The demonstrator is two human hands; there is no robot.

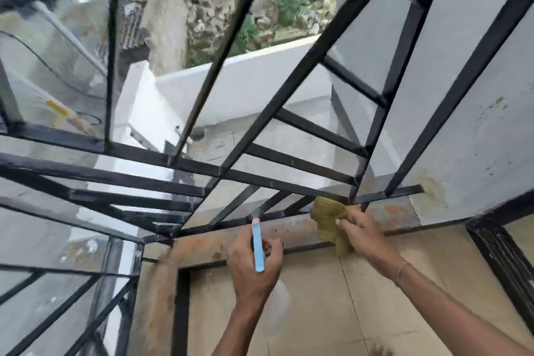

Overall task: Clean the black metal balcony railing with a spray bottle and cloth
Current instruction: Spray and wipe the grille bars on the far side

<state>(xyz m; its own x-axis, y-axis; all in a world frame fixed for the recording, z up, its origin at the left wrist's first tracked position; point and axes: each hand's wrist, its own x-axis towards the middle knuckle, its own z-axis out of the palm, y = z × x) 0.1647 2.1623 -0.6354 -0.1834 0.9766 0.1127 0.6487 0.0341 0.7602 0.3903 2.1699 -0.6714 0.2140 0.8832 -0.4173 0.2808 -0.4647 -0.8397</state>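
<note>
Head view looks down through your black railing (185, 165), which fills most of the frame: long bars run up and away toward the top edge, short cross bars join them like rungs, and a lower band of bars meets a corner post at the lower left. Beyond the bars you see a white wall (239, 81) below, and past it a blurred patch of rubble and green plants (289, 6). A pale grey wall (462, 101) stands on the right, stained where a bar end meets it. Under the railing's bottom bar runs a rust-brown ledge (289, 228), and below that a tan tiled floor (361, 312) edged with a dark strip.

Your right hand (364, 228) reaches up to the spot where several bars meet near the grey wall. Its fingers are bunched round an olive-green cloth (328, 217), which is pressed against the bottom bar there and hangs down over the ledge. A thin bracelet (403, 264) sits on that wrist.

Your left hand (254, 266) is lower and to the left, clenched round the neck of the spray bottle (258, 246). Its light blue head points up at the bottom bar, with the pink nozzle tip just short of the metal. The clear body shows faintly below your wrist, blurred. Whether a finger is on the trigger, you cannot tell from this angle.

The 2 hands are near each other but apart, both at the railing's lower edge.
</note>
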